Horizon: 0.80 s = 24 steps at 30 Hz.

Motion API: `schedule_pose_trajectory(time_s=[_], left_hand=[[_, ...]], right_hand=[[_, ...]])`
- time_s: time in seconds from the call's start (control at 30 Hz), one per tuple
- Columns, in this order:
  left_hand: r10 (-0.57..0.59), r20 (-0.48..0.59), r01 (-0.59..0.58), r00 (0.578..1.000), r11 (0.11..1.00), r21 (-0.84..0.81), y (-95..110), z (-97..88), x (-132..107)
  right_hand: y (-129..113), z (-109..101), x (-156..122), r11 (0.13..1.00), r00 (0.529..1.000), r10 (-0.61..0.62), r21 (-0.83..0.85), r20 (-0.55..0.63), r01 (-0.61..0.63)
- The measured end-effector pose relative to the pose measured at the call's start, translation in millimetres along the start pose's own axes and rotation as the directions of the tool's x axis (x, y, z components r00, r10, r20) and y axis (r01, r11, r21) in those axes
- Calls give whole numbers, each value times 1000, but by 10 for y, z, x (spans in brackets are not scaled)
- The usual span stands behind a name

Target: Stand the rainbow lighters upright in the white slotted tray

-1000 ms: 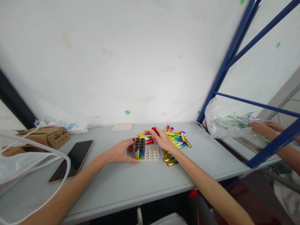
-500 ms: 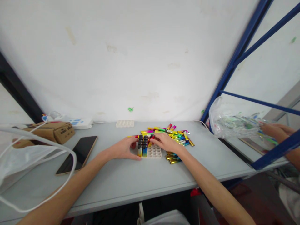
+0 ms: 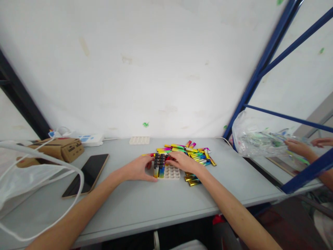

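A white tray with rows of round holes [image 3: 173, 173] sits on the desk in front of me. Several lighters with black tops and shiny rainbow bodies [image 3: 161, 171] stand upright in two columns at its left side. My left hand [image 3: 139, 168] curves around that side, thumb at the front corner and fingers behind, steadying the tray. A yellow-and-red lighter [image 3: 147, 155] shows just past its fingers; whether they touch it I cannot tell. My right hand [image 3: 182, 161] has its fingertips closed on a reddish lighter beside the standing columns, mostly hidden by the fingers.
A pile of loose lighters [image 3: 200, 156] lies right of the tray. Another white holed tray [image 3: 139, 140] rests by the wall. Leftward are a phone [image 3: 87, 175], a cardboard box [image 3: 59, 149] and a white cable [image 3: 82, 180]. Past the blue frame [image 3: 249, 93], another person's hand [image 3: 296, 146] nears a plastic bag [image 3: 260, 140].
My right hand has come down slightly toward the tray with the lighter. My left hand keeps its place. The view has shifted a little, and the other person's second hand appears at the right.
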State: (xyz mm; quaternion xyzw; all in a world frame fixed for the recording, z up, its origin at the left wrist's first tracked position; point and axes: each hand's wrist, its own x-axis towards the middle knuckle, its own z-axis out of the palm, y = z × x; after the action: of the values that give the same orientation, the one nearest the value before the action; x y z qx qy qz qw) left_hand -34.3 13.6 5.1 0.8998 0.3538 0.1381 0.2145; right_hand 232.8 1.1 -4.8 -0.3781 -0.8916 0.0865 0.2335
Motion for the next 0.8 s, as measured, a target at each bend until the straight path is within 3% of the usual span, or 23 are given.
schedule_pose_trajectory(time_s=[0.1, 0.17, 0.27, 0.33, 0.4, 0.57, 0.8], left_hand=[[-19, 7, 19, 1000, 1000, 9, 9, -4, -4], [-29, 14, 29, 999, 999, 16, 11, -7, -4], [-39, 28, 39, 999, 999, 18, 9, -13, -2], [-43, 32, 43, 999, 999, 15, 3, -14, -1], [-33, 27, 33, 999, 999, -1, -7, -8, -1], [4, 8, -4, 1000, 1000, -31, -45, 22, -1], [-8, 7, 7, 1000, 1000, 7, -31, 14, -6]], right_hand=[[35, -99, -43, 998, 1000, -6, 61, -30, 8], [173, -200, -87, 994, 995, 59, 92, -77, -51], [573, -360, -147, 976, 944, 215, 23, -249, -216], [888, -455, -154, 956, 917, 258, -58, -303, -288], [1155, -529, -120, 929, 914, 310, -122, -260, -350], [1449, -596, 64, 908, 906, 416, -90, 77, -409], [1468, -711, 19, 913, 910, 407, -58, 80, -404]])
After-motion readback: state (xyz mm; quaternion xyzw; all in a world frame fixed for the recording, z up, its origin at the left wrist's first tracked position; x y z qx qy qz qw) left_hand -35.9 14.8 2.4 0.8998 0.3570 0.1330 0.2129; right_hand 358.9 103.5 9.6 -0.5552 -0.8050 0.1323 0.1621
